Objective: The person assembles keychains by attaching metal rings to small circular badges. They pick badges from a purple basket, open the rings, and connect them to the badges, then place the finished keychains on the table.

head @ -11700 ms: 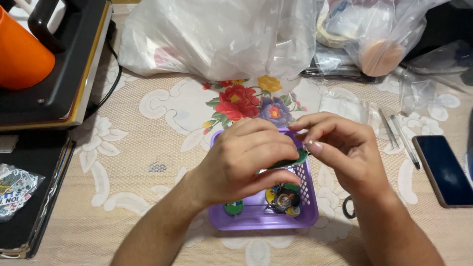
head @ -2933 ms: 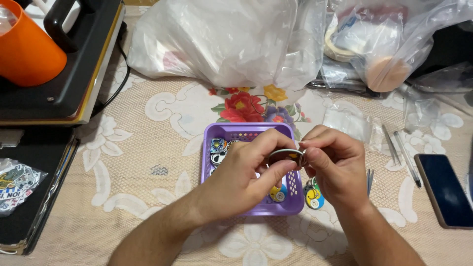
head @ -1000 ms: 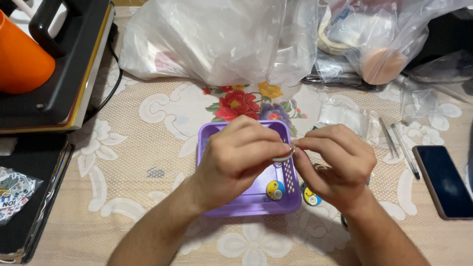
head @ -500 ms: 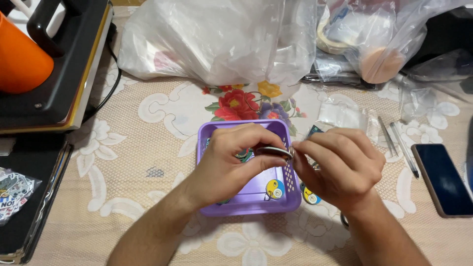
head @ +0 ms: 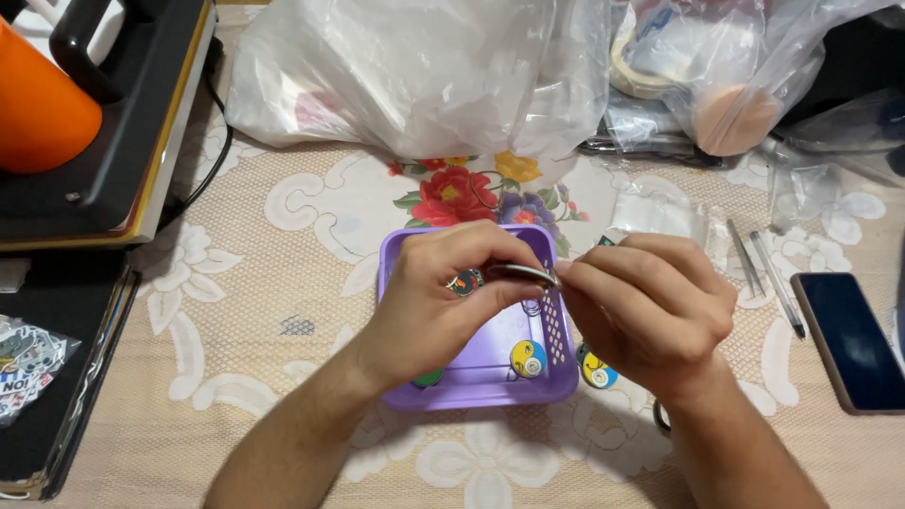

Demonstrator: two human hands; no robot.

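Item: flat round disc, seen edge-on as a thin dark sliver with a pale metallic rim; face not visible. Long axis roughly level, running left to right, right end dipping slightly. Location: above the purple basket, between both hands. Left hand: fingers curled, thumb and fingertips pinching the disc's left end. Right hand: fingers closed, pinching its right end. Basket contents: a yellow-and-blue round piece; another lies just outside on the tablecloth.

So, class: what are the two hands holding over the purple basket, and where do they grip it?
A small metal ring, pinched at opposite ends by the left hand and right hand.
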